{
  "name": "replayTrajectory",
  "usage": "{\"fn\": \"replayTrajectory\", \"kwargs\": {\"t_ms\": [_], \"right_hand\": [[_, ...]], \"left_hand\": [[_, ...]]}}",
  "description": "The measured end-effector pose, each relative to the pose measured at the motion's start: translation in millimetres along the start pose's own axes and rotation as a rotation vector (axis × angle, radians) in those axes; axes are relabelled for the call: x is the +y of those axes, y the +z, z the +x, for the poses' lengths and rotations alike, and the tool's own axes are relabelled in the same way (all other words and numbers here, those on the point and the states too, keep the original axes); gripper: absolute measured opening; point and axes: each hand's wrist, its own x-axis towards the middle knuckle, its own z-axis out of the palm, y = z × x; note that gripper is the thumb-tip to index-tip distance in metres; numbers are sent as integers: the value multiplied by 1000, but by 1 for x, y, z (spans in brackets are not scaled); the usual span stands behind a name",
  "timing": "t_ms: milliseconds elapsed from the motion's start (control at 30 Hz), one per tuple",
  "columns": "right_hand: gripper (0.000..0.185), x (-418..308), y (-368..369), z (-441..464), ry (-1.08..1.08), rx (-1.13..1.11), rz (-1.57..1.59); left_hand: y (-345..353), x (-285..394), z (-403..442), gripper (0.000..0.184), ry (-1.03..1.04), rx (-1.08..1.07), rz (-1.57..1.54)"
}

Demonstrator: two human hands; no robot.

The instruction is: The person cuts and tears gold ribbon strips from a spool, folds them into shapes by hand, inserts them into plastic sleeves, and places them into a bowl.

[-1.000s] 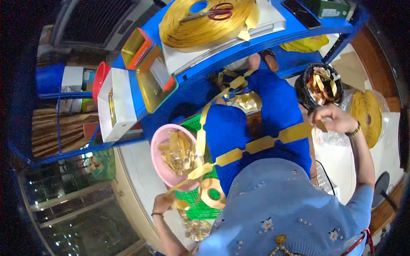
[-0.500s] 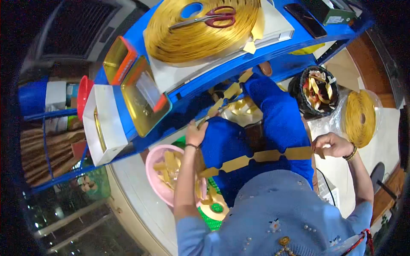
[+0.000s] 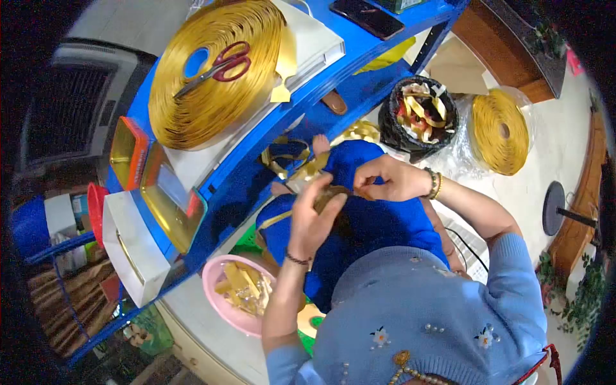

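Both of my hands are close together above my blue-clad knees. My left hand (image 3: 312,217) has its fingers curled round part of a gold strip (image 3: 330,197). The fingertips of my right hand (image 3: 389,179) are pinched at the strip's right end, beside the left fingers. Another gold length (image 3: 308,170) hangs below, in front of my knees, near the shelf. To the left of my left forearm, a pink basin (image 3: 215,290) holds cut gold pieces (image 3: 244,286). How the strip is folded between my hands is partly hidden.
On the blue table (image 3: 385,54) lie a large gold roll (image 3: 160,109), scissors (image 3: 229,63), a phone (image 3: 367,18) and gold trays (image 3: 168,208). A black-lined bin (image 3: 393,131) and another gold roll (image 3: 500,131) stand on the floor at right, near a round-based stand (image 3: 553,208).
My left hand has moved right and my right hand left, so they now meet. The gold strip no longer stretches across my lap. The view has shifted.
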Motion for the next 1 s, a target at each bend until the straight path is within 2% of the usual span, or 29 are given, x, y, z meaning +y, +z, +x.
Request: {"fn": "replayTrajectory", "kwargs": {"t_ms": [33, 100, 200, 300, 333, 433, 633, 667, 767, 867, 900, 933, 967, 1000], "right_hand": [[7, -6, 0, 0, -23, 33, -44], [7, -17, 2, -1, -69, 98, -130], [6, -24, 1, -8, -79, 104, -140], [4, -27, 2, -16, -65, 93, -79], [3, -28, 3, -18, -61, 90, -45], [3, -29, 1, -25, -106, 44, -22], [3, -48, -8, -34, -53, -85, -57], [3, -51, -9, -36, -41, -57, -169], [3, -54, -1, -36, -345, 202, -612], [4, -48, 2, -35, -396, 291, -517], [8, -45, 6, -35, -313, 317, -201], [13, -48, 4, -38, -164, 212, 36], [14, -48, 4, -40, -103, 103, 354], [13, -42, 3, -39, -48, 46, 484]], "left_hand": [[10, 12, -1, 35, -224, -74, -406], [24, 7, 0, 33, -104, -109, -402], [29, 9, -4, 29, -101, -112, -342], [22, 17, -8, 20, -195, -176, -208], [25, 24, -10, 11, -157, -136, -371], [24, 22, -11, 8, -139, -203, -431], [20, 38, -11, 8, -126, -305, -458], [19, 41, -13, 7, -125, -279, -437], [19, 53, -13, 12, -27, -197, -397], [18, 53, -9, 13, -9, -198, -392], [17, 54, -7, 12, -15, -218, -456], [16, 55, -5, 11, -22, -231, -492], [13, 63, -4, 12, 10, -258, -499], [14, 59, -1, 9, 0, -296, -543]]}}
